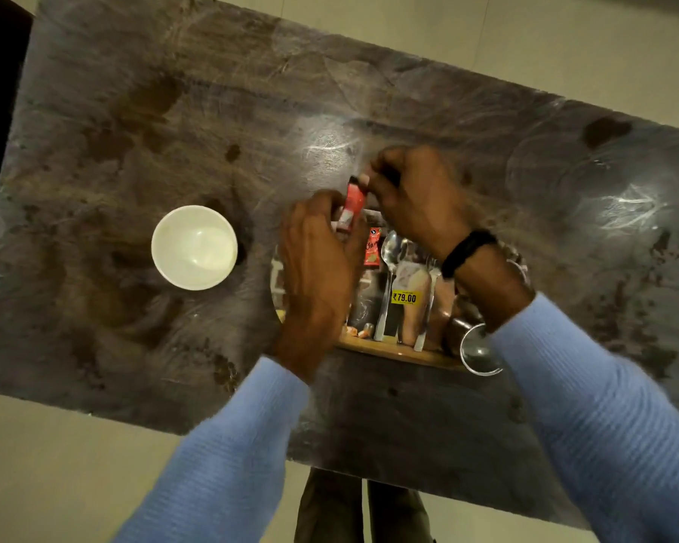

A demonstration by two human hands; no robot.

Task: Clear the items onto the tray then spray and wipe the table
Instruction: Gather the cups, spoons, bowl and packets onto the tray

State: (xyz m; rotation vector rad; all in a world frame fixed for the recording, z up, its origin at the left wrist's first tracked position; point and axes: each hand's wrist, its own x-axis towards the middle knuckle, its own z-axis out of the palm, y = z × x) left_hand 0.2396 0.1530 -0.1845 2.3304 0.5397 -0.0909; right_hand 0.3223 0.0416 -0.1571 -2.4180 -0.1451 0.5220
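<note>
Wearing pale blue knitted sleeves (228,444), reaches over mottled brown worktop (134,111). Grips slim red-and-white sachet (353,203), tilted above far side of round wooden tray (392,352), with left hand (318,264) fingers curled round lower end, right hand (416,197) fingers pinching top.

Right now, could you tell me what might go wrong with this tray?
The tray looks crowded, so the packet pinched between the left hand and right hand may slide off the spoons. The right sleeve is close to the steel cup by the tray's edge and could tip it.
</note>
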